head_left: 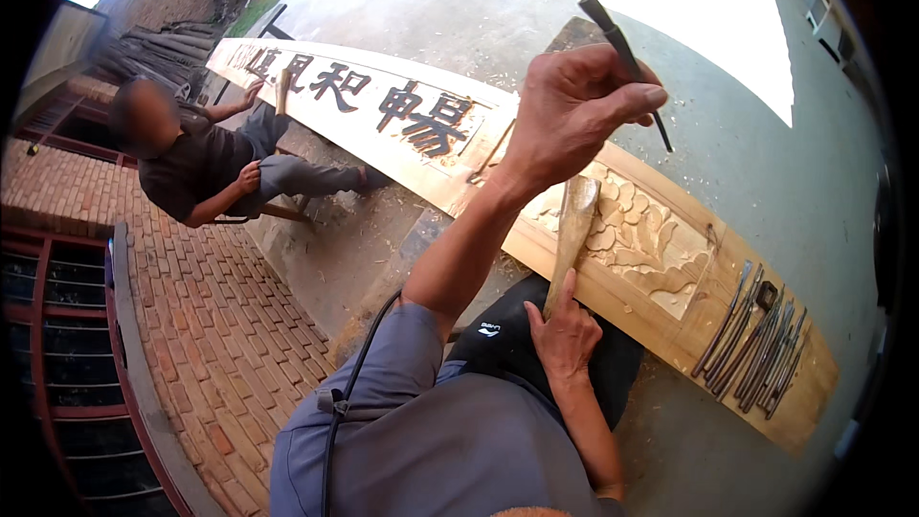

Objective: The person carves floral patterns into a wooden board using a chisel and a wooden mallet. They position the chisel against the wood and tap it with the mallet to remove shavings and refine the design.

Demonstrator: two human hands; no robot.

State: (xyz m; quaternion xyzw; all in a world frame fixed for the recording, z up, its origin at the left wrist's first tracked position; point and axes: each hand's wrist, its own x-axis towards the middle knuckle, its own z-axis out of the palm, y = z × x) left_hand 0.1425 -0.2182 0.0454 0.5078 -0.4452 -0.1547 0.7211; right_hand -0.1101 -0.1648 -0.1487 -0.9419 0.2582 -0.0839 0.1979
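Observation:
My left hand (579, 101) is raised above the long wooden board (459, 193), its fingers closed round a slim dark carving chisel (620, 46). The chisel tilts, its thin tip down and apart from the wood. Lower down, near my lap, my right hand (567, 343) grips the handle of a wooden mallet (575, 220), the index finger stretched along it. The mallet's head lies over the near edge of a carved panel of leaves and flowers (643, 244). Several slim carving tools (756, 349) lie side by side on the board's right end.
Large dark carved characters (421, 120) run along the board's far left part, amid wood shavings. Another person (215, 148) sits there, a wooden mallet (282, 91) by their hand. A brick-paved surface (215, 325) lies to the left, grey concrete (747, 168) beyond the board.

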